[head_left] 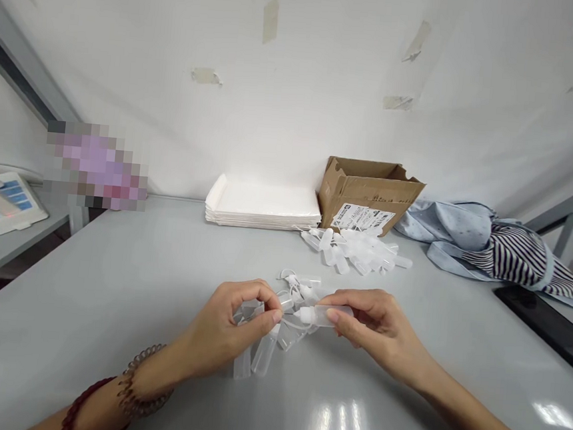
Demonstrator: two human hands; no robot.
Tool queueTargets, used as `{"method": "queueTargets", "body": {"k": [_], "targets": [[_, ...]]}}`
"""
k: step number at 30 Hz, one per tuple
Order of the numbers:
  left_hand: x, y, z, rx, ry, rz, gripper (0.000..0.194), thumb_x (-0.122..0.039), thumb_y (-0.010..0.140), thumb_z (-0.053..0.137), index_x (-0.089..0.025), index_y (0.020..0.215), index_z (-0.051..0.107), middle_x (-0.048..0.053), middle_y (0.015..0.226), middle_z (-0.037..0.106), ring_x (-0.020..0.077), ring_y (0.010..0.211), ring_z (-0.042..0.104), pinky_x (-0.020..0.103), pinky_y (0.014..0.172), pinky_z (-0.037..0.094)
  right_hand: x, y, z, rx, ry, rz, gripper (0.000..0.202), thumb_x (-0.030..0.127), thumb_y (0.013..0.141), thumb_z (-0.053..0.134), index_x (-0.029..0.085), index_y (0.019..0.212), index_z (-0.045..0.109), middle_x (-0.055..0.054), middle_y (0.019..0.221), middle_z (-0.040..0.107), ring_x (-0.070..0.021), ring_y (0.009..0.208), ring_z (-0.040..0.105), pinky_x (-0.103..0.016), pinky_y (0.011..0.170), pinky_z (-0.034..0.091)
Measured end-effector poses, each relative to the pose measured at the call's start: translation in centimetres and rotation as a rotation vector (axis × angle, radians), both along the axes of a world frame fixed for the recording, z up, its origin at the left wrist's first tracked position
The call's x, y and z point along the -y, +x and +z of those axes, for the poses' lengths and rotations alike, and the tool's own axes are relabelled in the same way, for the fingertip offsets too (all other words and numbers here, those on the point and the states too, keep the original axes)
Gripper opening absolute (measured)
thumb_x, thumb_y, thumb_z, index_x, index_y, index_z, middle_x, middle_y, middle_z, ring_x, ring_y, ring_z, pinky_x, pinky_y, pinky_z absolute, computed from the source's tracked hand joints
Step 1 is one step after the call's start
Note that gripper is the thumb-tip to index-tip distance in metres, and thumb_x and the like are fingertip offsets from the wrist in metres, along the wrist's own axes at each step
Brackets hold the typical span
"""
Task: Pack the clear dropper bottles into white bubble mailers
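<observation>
Between the thumb and fingers of my right hand (370, 319) lies a small translucent squeeze bottle (326, 315), held on its side. Its white nozzle end, with a thin tip, points left toward my left hand (240, 318). The left thumb and forefinger are pinched together just at that tip; whatever they grip is too small to make out. A thin white strap (297, 324) curves from the bottle's neck toward the left fingers. Beneath and around both hands is a loose pile of similar clear bottles (264, 353), partly hidden by the left hand.
A second heap of bottles (358, 250) lies farther back, before an open cardboard box (373, 192). Left of the box is a stack of white envelopes (264, 206). Bundled cloth (465, 237) and a black phone-like slab (547, 328) lie on the right of the grey table (163, 244).
</observation>
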State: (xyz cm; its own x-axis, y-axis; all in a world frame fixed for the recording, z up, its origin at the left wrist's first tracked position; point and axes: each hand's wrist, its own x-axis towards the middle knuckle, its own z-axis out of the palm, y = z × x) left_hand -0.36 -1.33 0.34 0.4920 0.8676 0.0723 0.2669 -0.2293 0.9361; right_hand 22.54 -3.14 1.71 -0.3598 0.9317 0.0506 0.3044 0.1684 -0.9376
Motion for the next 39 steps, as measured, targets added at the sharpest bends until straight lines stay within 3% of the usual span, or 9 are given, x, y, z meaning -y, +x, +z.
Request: {"method": "queueTargets", "body": {"k": [10, 15, 23, 29, 33, 39], "targets": [[0.1, 0.3, -0.2, -0.017, -0.005, -0.036, 0.016, -0.025, 0.086, 0.053, -0.017, 0.074, 0.06, 0.001, 0.073, 0.06, 0.0133, 0.069, 0.052, 0.024, 0.067, 0.042, 0.0, -0.5, -0.2, 0.054, 0.042, 0.053, 0.024, 0.032, 0.087, 0.056, 0.018, 0.091, 0.075, -0.002, 0.068, 0.066, -0.0101, 0.057, 0.05, -0.022, 0.049, 0.035], [0.2, 0.3, -0.2, 0.073, 0.018, 0.047, 0.014, -0.026, 0.086, 0.054, -0.017, 0.079, 0.062, 0.004, 0.085, 0.064, 0.0168, 0.082, 0.057, 0.028, 0.076, 0.044, 0.0, -0.3, -0.3, 0.042, 0.04, 0.003, 0.027, 0.035, 0.088, 0.055, 0.017, 0.093, 0.074, -0.002, 0.065, 0.062, -0.0103, 0.054, 0.047, -0.023, 0.048, 0.035], [0.0, 0.2, -0.1, 0.192, -0.196, 0.145, 0.012, -0.027, 0.081, 0.063, -0.016, 0.077, 0.063, 0.002, 0.077, 0.064, 0.0133, 0.072, 0.056, 0.024, 0.068, 0.045, 0.0, -0.1, -0.6, -0.12, -0.02, -0.09, 0.026, 0.037, 0.089, 0.056, 0.019, 0.095, 0.073, 0.001, 0.06, 0.054, -0.0091, 0.051, 0.042, -0.023, 0.049, 0.037], [-0.1, 0.1, 0.2, 0.212, -0.181, 0.118, 0.017, -0.027, 0.083, 0.061, -0.02, 0.097, 0.068, 0.001, 0.079, 0.065, 0.0132, 0.075, 0.058, 0.024, 0.071, 0.046, -0.1, -0.2, -1.0, -0.18, -0.1, -0.095, 0.026, 0.038, 0.089, 0.056, 0.02, 0.095, 0.072, 0.002, 0.063, 0.055, -0.0088, 0.051, 0.046, -0.026, 0.055, 0.039], [-0.4, 0.1, 0.1, 0.217, -0.265, 0.112, 0.016, -0.031, 0.082, 0.064, -0.019, 0.09, 0.072, 0.003, 0.083, 0.07, 0.0159, 0.078, 0.062, 0.025, 0.071, 0.048, -0.5, -0.1, -1.6, -0.278, -0.165, -0.089, 0.027, 0.039, 0.089, 0.055, 0.017, 0.094, 0.072, 0.001, 0.065, 0.056, -0.0093, 0.05, 0.046, -0.027, 0.054, 0.039], [-0.5, 0.1, -0.2, 0.294, -0.343, 0.133, 0.017, -0.034, 0.08, 0.067, -0.018, 0.076, 0.07, 0.0, 0.071, 0.069, 0.0125, 0.069, 0.061, 0.023, 0.067, 0.048, -0.5, -0.2, -1.8, -0.329, -0.205, -0.06, 0.029, 0.039, 0.087, 0.058, 0.016, 0.097, 0.071, -0.001, 0.067, 0.059, -0.0097, 0.049, 0.048, -0.027, 0.053, 0.041]]}}
